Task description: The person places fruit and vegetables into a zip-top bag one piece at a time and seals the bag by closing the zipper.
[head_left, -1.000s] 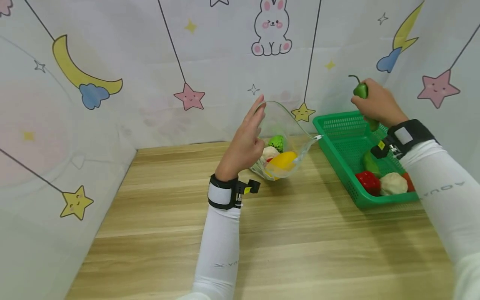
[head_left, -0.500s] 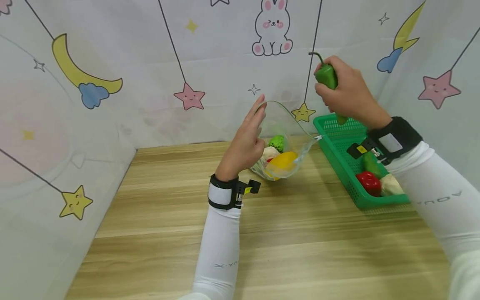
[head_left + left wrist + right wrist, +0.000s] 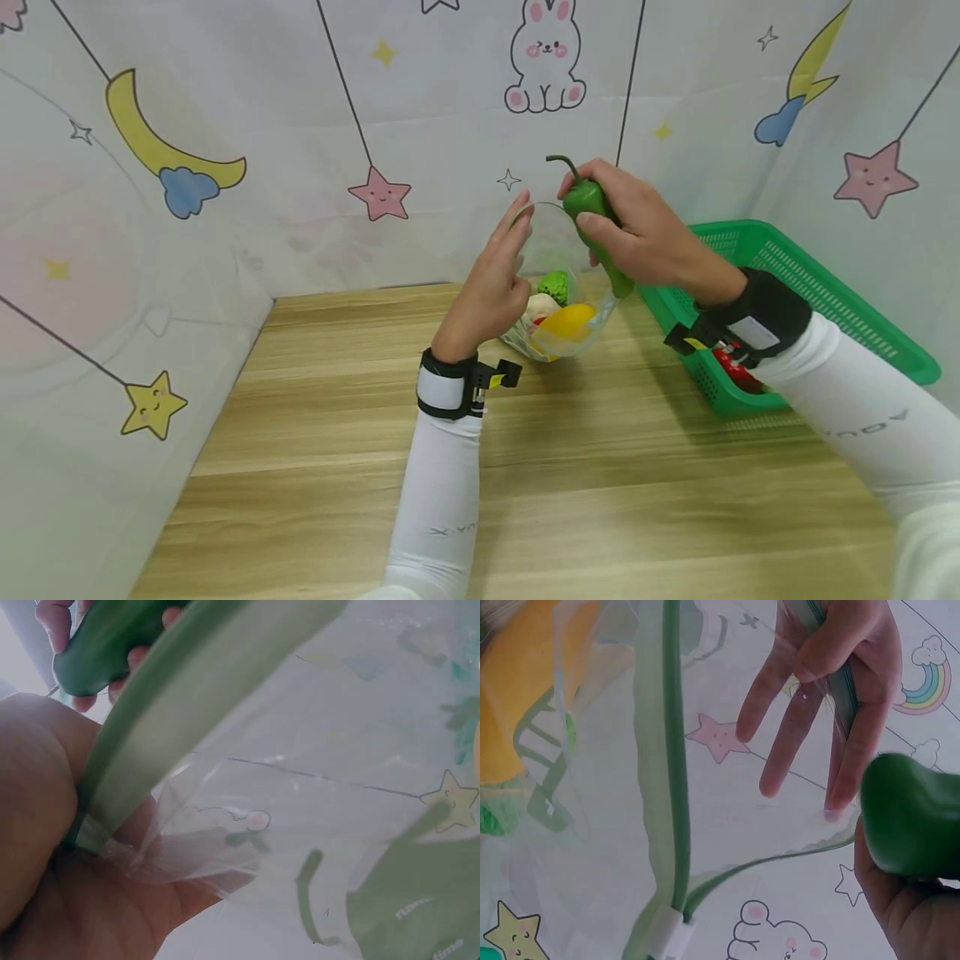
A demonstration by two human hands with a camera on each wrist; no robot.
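My right hand [image 3: 648, 233] grips a long green pepper [image 3: 588, 200] with a curved stem, its stem end up and its tip slanting down to the right. It is held above and in front of a clear zip bag's [image 3: 656, 750] right side. With thumb and fingers, my left hand [image 3: 486, 296] pinches the bag's green-edged rim at the left, and the mouth stands apart. A white slider [image 3: 667, 930] sits at the other end of the zip. Inside the bag lie a yellow fruit-like piece [image 3: 567, 323], a speckled green piece [image 3: 553, 287] and a cream-coloured piece [image 3: 542, 306].
A green plastic basket [image 3: 873, 312] stands right of the bag, partly behind my right forearm. A red piece [image 3: 738, 371] shows in it. The wooden table [image 3: 337, 450] meets a patterned cloth wall [image 3: 315, 217] at the back.
My right hand has carried the green pepper left from over the basket, rising and then lowering to the bag's right side. My left hand has stayed in place on the rim.
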